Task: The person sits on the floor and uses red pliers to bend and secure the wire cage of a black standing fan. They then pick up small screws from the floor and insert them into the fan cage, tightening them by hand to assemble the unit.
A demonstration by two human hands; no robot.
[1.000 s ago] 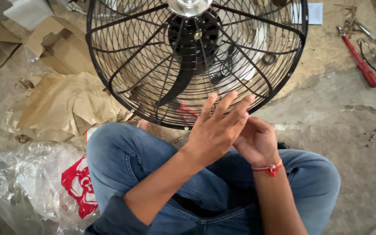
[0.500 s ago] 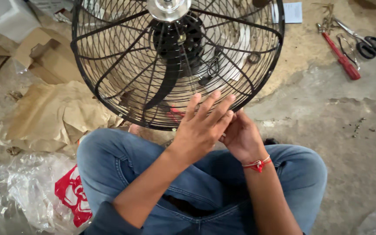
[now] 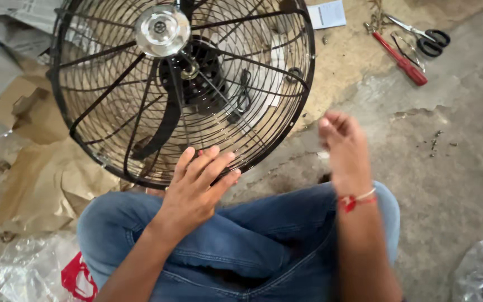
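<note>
My left hand (image 3: 194, 193) rests with fingers spread flat on the lower rim of the black fan cage (image 3: 181, 89) standing before my knees, my right hand (image 3: 343, 146) hangs blurred and empty beside it, with red screwdriver (image 3: 399, 59), scissors (image 3: 423, 36) and loose screws (image 3: 436, 141) unused beyond.

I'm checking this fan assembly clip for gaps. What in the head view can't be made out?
- Right hand: motion blur; whether it holds anything cannot be told.
- Black round wire fan cage: top rim cut off by the upper edge.
- Left hand: its fingertips cover the cage's lower rim.
- Small dark bits on the concrete floor: too small to identify.
- Red-handled screwdriver: tip indistinct.
</note>
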